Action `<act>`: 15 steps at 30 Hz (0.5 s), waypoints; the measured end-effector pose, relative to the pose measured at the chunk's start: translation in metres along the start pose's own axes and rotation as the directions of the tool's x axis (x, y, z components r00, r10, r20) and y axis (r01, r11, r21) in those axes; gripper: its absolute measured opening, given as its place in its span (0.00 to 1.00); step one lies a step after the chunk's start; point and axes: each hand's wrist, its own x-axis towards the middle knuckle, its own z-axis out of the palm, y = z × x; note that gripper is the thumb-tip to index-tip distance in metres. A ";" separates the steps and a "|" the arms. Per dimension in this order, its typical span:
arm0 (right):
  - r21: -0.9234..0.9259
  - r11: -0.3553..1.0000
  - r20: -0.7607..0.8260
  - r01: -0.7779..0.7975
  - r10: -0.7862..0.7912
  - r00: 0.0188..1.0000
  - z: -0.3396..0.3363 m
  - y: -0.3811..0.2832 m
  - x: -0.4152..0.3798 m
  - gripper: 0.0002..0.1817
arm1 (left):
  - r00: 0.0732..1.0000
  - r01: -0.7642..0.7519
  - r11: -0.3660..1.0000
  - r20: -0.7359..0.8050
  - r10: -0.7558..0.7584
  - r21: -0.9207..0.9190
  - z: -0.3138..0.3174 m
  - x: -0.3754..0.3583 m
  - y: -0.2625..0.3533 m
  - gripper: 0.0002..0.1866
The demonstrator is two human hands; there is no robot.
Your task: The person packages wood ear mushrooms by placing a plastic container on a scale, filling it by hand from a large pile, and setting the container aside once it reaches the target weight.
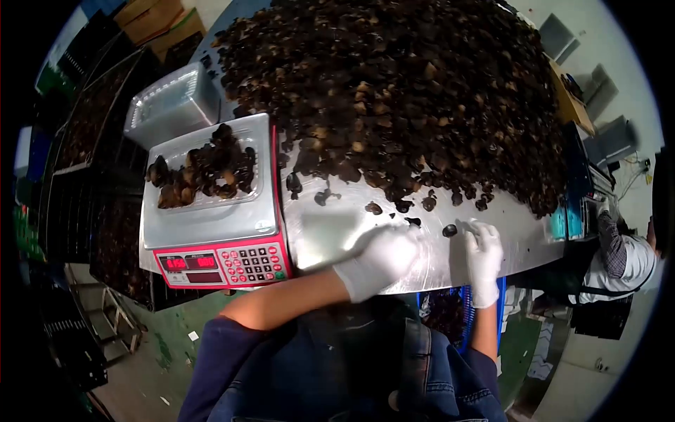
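My left hand [391,256], in a white glove, is over the metal table [323,228] just right of the scale. Its fingers are smeared by motion, so their grip does not show. My right hand [485,257], also gloved, is near the table's front edge with fingers apart and nothing seen in them. Just left of its fingertips lies a single dark mushroom piece [450,230], resembling wood ear. A large heap of such mushrooms [401,105] covers the table beyond both hands. On the red scale [225,264] rests a clear plastic tray [264,165] with several mushrooms [204,172] in it.
A stack of clear trays [176,105] stands behind the scale. Dark crates [95,116] of mushrooms are at the left. Below the table edge is a blue crate [464,334] with dark contents. Another person [622,264] is at the far right.
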 end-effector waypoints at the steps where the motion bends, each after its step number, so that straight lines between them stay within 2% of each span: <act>1: 0.028 0.999 0.011 -0.041 0.041 0.999 0.017 -0.001 -0.002 0.11 | 0.989 0.106 0.994 0.099 -0.109 0.034 -0.013 0.015 0.000 0.21; 2: 0.058 0.995 0.023 -0.079 0.078 0.997 0.031 -0.005 -0.004 0.10 | 0.989 0.117 0.992 -0.095 -0.113 0.041 0.003 0.025 -0.009 0.19; 4: 0.071 0.991 0.020 0.113 -0.115 0.993 0.050 -0.022 -0.004 0.13 | 0.994 0.106 0.977 -0.049 -0.098 0.184 0.025 0.040 -0.015 0.16; 6: 0.089 0.979 0.053 0.181 -0.186 0.981 0.055 -0.031 0.003 0.11 | 0.993 0.092 0.974 -0.096 -0.074 0.206 0.061 0.036 -0.024 0.10; 7: 0.194 0.979 0.047 0.058 -0.068 0.997 0.056 -0.034 0.009 0.11 | 0.977 0.066 0.983 -0.189 -0.099 -0.173 0.093 0.032 -0.035 0.06; 8: 0.297 0.953 0.053 -0.066 0.052 0.997 0.055 -0.036 0.017 0.10 | 0.978 0.066 0.983 -0.184 -0.097 -0.169 0.087 0.026 -0.034 0.06; 10: 0.183 0.983 -0.026 0.019 -0.015 1.000 0.057 -0.033 0.037 0.10 | 0.942 0.225 0.862 -0.126 -0.312 -0.454 0.052 0.007 -0.031 0.04; 11: 0.213 0.976 -0.001 -0.043 0.044 0.999 0.063 -0.034 0.043 0.11 | 0.954 0.125 0.983 -0.257 -0.156 -0.131 0.033 0.005 -0.033 0.04; 12: 0.219 0.975 -0.002 -0.045 0.047 0.999 0.066 -0.037 0.043 0.11 | 0.955 0.125 0.984 -0.254 -0.154 -0.126 0.021 0.011 -0.033 0.04; 14: 0.251 0.968 0.204 -0.027 -0.026 0.979 0.071 -0.044 0.042 0.10 | 0.853 0.361 0.930 -0.380 -0.357 -0.064 0.001 0.026 -0.035 0.08; 15: 0.283 0.959 0.251 -0.007 -0.067 0.966 0.079 -0.040 0.040 0.08 | 0.826 0.402 0.915 -0.425 -0.370 -0.016 -0.011 0.035 -0.038 0.14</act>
